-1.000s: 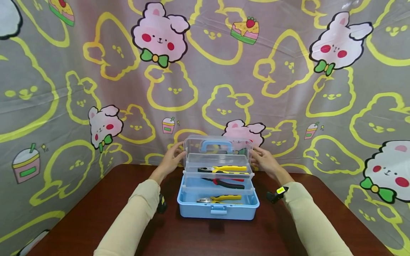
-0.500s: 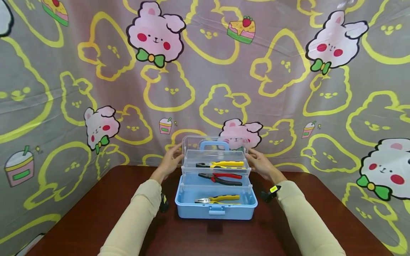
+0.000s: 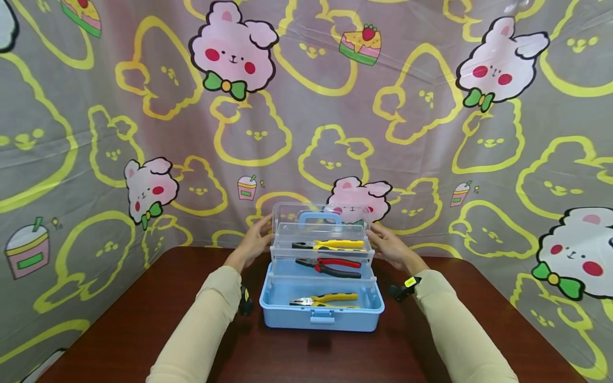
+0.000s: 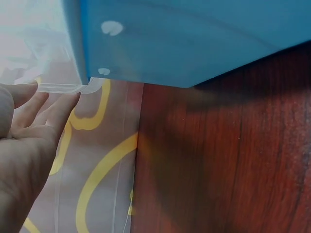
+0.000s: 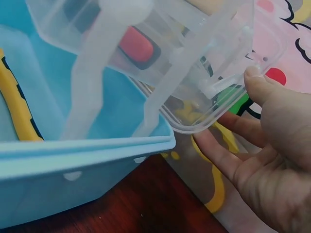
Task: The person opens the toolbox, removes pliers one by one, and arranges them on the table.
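Note:
A light blue toolbox (image 3: 292, 319) stands with its clear lid (image 3: 285, 211) raised and tilted back; a blue handle (image 3: 320, 215) is on the lid. My left hand (image 3: 254, 243) holds the lid's left side, thumb and fingertips at its edge in the left wrist view. My right hand (image 5: 277, 155) pinches the lid's right rim, thumb on one face, fingers behind. Yellow-handled pliers (image 3: 346, 244) lie in the upper clear tray. Red-and-black pliers (image 3: 339, 265) lie in the tray below. Another yellow-handled pair of pliers (image 3: 335, 298) is in the blue base.
The toolbox rests on a dark reddish-brown table (image 3: 306, 361). Close behind the table hangs a cartoon-print curtain (image 3: 421, 159), which also runs along both sides. A blue latch (image 3: 322, 317) sits on the box's front.
The lid and clear trays have swung slightly back, so the red-and-black pliers show more fully. Both hands moved with the lid. In the last half second almost nothing shifted.

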A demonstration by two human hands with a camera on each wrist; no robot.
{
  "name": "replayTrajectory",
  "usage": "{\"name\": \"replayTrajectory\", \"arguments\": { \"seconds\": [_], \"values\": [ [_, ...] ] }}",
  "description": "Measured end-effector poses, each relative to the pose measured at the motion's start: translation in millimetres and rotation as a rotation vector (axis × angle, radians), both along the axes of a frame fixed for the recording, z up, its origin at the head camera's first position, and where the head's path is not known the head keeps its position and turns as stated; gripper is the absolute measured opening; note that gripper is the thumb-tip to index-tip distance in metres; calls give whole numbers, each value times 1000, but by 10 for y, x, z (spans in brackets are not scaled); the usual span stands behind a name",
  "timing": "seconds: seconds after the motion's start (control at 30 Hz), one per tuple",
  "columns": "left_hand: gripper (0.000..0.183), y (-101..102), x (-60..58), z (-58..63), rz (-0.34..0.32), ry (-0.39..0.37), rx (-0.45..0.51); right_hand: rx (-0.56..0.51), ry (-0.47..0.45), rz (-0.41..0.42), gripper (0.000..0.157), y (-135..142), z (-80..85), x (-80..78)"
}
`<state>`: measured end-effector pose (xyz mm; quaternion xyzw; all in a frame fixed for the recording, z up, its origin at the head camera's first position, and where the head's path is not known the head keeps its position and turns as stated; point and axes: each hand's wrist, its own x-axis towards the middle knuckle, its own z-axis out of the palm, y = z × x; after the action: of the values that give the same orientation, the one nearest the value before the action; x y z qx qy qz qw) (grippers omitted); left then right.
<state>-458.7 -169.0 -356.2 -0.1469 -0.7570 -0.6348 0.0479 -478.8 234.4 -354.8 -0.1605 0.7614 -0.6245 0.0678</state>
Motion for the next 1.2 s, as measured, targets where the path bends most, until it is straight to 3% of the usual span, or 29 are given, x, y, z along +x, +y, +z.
{"name": "replayTrajectory", "arguments": {
  "seconds": [0.6, 1.2],
  "values": [
    [64, -57, 42, -8, -72, -69, -67, 72, -28, -20, 54, 18, -85, 17],
    [54, -45, 15, -167, -26, -156, -80, 145, -140, -11, 43, -38, -156, 19]
  ]
}}
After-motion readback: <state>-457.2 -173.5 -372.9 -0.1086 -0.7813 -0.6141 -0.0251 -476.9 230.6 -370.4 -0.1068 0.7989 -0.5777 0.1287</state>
